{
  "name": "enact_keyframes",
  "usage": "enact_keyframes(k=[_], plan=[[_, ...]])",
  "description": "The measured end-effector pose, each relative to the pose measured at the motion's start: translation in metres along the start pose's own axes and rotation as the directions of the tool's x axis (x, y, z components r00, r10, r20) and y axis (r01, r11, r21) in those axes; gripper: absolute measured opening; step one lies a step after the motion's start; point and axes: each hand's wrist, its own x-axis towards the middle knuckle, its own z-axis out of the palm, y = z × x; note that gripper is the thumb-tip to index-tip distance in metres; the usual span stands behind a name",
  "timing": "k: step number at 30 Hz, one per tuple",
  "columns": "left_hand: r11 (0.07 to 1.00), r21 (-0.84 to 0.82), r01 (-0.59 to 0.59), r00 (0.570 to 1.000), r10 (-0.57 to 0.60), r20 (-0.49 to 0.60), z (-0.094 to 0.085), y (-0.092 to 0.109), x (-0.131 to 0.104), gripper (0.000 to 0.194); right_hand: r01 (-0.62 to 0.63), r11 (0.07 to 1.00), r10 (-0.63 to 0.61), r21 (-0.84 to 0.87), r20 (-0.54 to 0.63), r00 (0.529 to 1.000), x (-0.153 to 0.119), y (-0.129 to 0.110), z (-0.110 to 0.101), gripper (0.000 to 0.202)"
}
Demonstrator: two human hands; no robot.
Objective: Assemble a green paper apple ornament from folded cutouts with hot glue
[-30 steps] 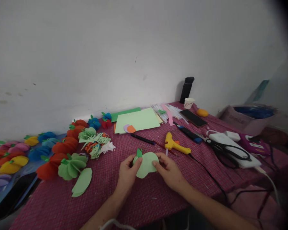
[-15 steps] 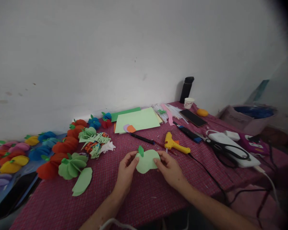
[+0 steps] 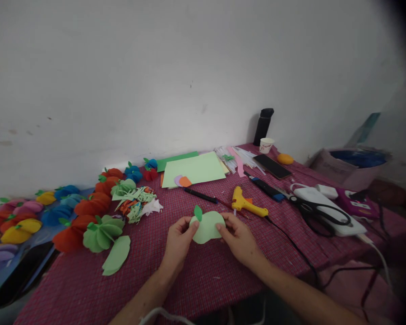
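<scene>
Green paper sat pinched between the left hand and right hand, glue gun at two o'clock.

Wall: plain, pale grey-white, behind the table; small dark marks near its middle, brownish smudges toward the left. Table: covered in a magenta checked cloth, far edge close along the wall, near edge slanting up toward the right corner. Light: soft, with a paler patch on the wall above the far edge; right side dimmer. Beyond the right edge: a pinkish open container with blue contents. Floor: dark, poorly visible past the right corner. Windows: none in view.
</scene>
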Motion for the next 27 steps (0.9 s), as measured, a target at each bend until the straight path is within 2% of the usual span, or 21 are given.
enact_keyframes(k=[14,18,23,27], plan=[[1.0,0.009,0.009,1.0,-0.009,-0.007,-0.0002,-0.0025,0.0015,0.026,0.012,1.0,-0.012,-0.01,-0.006,1.0,0.0001,0.002,-0.0001,0.017],[0.997,0.043,-0.059,0.998,0.06,-0.024,-0.0004,-0.0039,0.0016,0.03,0.022,1.0,-0.022,-0.011,-0.004,1.0,-0.0001,-0.0015,0.0001,0.017],[0.984,0.105,-0.147,0.986,0.154,-0.06,-0.0009,-0.0074,0.0004,0.042,0.057,0.997,-0.06,-0.058,-0.064,0.996,0.001,-0.0017,0.0002,0.017],[0.983,0.125,-0.131,0.99,0.137,-0.036,0.0001,-0.0087,0.0014,0.043,0.101,0.979,-0.12,-0.175,-0.101,0.988,0.0,-0.0005,-0.0005,0.017]])
